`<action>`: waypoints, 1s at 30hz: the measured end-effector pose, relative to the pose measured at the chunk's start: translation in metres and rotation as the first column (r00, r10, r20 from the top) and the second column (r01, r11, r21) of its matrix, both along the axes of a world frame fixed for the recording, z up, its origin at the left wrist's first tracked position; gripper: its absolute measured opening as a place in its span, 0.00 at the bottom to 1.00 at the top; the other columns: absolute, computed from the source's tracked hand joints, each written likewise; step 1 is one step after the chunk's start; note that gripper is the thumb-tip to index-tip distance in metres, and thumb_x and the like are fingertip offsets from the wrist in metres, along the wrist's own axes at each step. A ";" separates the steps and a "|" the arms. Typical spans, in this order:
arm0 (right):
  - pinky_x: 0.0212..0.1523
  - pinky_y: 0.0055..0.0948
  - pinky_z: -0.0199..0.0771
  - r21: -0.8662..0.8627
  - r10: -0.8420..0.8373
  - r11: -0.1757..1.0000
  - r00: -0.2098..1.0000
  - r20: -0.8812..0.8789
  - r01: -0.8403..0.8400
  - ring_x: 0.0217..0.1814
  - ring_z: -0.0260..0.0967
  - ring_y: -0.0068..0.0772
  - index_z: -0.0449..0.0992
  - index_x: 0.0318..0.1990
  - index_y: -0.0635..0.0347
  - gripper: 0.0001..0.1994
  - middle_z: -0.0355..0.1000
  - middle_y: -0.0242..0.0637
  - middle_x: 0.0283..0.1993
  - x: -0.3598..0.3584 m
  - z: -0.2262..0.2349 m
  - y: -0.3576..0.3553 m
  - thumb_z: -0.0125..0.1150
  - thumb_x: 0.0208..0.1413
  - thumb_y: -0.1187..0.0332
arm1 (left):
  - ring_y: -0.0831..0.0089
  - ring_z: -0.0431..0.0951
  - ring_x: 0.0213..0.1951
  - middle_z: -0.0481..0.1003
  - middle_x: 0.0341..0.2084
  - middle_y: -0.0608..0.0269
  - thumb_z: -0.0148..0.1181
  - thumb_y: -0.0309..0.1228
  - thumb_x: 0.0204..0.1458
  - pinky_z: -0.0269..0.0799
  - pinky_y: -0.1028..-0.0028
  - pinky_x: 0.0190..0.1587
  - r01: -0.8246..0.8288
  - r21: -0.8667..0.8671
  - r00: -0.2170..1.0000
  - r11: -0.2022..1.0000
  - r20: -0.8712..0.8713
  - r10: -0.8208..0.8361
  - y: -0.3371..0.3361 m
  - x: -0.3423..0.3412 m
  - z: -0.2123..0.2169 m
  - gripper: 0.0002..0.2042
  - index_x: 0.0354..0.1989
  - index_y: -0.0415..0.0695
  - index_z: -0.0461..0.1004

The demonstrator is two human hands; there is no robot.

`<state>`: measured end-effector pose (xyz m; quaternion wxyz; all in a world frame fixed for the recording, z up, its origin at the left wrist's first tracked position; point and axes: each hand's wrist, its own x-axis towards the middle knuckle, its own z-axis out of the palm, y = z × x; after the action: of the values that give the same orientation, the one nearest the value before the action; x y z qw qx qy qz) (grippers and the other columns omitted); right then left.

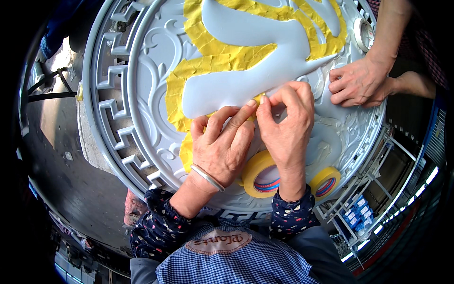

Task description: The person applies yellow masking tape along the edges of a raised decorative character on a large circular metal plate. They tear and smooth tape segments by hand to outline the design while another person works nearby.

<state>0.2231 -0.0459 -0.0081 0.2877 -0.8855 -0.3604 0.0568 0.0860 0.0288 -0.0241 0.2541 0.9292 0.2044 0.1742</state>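
A pale grey round carved panel point(153, 94) lies in front of me, with yellow masking tape point(177, 87) stuck along the edges of its smooth raised shape point(227, 90). My left hand point(222, 146), a silver bangle at its wrist, is closed at the lower edge of that shape. Its stretched forefinger presses a short tape strip; the thumb tip is hidden. Right beside it, my right hand point(291, 123) pinches the same strip between thumb and forefinger. Two yellow tape rolls, one point(253, 182) below my hands and another point(326, 182) farther right, rest on the panel.
At the right, another person's hands point(357, 83) work on the panel's surface. Near them lies a white tape roll point(364, 34). A metal frame rack point(378, 180) with blue packages point(358, 213) stands at the lower right. Grey floor point(61, 142) shows at the left.
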 end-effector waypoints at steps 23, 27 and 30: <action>0.46 0.45 0.76 -0.065 0.038 0.997 0.993 -0.109 -0.045 0.44 0.73 0.51 0.67 0.41 0.62 0.18 0.65 0.45 0.44 0.010 0.018 -0.011 0.73 0.49 0.77 | 0.66 0.77 0.54 0.81 0.58 0.70 0.69 0.25 0.51 0.66 0.63 0.52 -0.023 -0.031 0.999 0.999 0.049 0.024 -0.001 0.001 0.004 0.11 0.41 0.48 0.75; 0.49 0.43 0.76 0.024 0.246 0.969 0.968 0.057 -0.248 0.46 0.74 0.46 0.78 0.49 0.61 0.15 0.71 0.41 0.47 0.007 0.022 -0.025 0.64 0.53 0.81 | 0.64 0.77 0.54 0.81 0.57 0.70 0.69 0.24 0.51 0.66 0.62 0.52 -0.023 -0.057 0.996 0.998 0.083 0.027 -0.001 0.001 0.003 0.10 0.40 0.48 0.75; 0.53 0.42 0.75 -0.085 0.390 0.919 0.917 0.077 -0.384 0.52 0.75 0.43 0.82 0.58 0.57 0.23 0.73 0.38 0.51 0.001 0.025 -0.032 0.59 0.53 0.82 | 0.61 0.77 0.54 0.81 0.56 0.67 0.68 0.23 0.50 0.67 0.61 0.53 -0.032 -0.129 0.989 0.991 0.140 0.050 0.000 0.001 0.002 0.10 0.39 0.47 0.74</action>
<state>0.2241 -0.0783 0.0172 0.2232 -0.8077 -0.5393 0.0837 0.0866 0.0291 -0.0225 0.3228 0.8919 0.2151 0.2323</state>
